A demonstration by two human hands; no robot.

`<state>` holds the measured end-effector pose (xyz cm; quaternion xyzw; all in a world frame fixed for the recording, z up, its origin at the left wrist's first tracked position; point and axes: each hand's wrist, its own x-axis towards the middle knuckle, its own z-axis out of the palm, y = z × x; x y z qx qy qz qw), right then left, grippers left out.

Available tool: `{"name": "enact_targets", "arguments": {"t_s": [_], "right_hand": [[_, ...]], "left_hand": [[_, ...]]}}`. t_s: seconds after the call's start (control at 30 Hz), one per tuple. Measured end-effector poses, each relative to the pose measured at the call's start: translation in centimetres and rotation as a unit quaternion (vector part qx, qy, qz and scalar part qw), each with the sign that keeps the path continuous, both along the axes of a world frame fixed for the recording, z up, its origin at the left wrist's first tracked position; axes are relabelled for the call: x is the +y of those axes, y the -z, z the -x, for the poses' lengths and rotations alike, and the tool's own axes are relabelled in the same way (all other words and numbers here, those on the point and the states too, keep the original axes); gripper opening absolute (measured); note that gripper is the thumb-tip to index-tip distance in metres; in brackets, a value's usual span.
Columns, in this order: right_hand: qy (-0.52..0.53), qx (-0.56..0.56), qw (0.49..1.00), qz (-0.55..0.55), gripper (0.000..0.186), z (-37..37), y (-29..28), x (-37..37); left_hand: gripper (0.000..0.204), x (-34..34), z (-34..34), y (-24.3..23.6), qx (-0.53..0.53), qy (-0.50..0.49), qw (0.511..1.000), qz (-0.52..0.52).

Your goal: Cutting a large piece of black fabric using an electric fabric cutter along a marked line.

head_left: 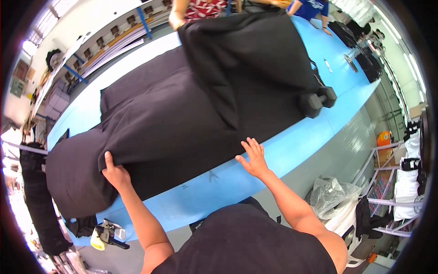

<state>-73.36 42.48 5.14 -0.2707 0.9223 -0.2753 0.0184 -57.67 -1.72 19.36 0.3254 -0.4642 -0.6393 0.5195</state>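
A long sheet of black fabric (159,105) lies in layers over the light-blue table (292,155), with creases running along it. My left hand (116,174) grips a fold of it near the left end; the thumb lies on top and the other fingers are mostly hidden. At the sheet's near edge my right hand (254,157) is open, its fingers spread. A black dumbbell (319,101) rests on the fabric's right end. Across the table, a person in a red patterned top (205,9) has an arm at the raised far part of the cloth.
Another person in a blue shirt (315,7) leans on the table's far right. A black clamp-like tool (109,234) sits at the near left edge. Clear plastic wrapping (333,196) lies right of me, beside a metal rack (388,201). Rolled black fabric (39,196) stands at the left.
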Motion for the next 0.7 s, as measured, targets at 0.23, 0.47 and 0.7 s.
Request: {"name": "enact_targets", "arguments": {"t_s": [0.23, 0.47, 0.7], "right_hand": [[0.064, 0.038, 0.997, -0.004, 0.058, 0.0, 1.4, 15.8], [0.166, 0.0, 0.986, 0.025, 0.051, -0.4, -2.5, 23.0], [0.115, 0.127, 0.985, -0.005, 0.044, 14.6, -6.2, 28.8]], "left_hand": [[0.054, -1.2, -0.7, 11.4, -0.211, -0.091, 0.963, -0.14], [0.039, 16.9, 3.8, 11.3, -0.318, 0.089, 0.925, 0.19], [0.091, 35.9, 11.8, -14.4, 0.273, 0.688, 0.664, 0.107]]}}
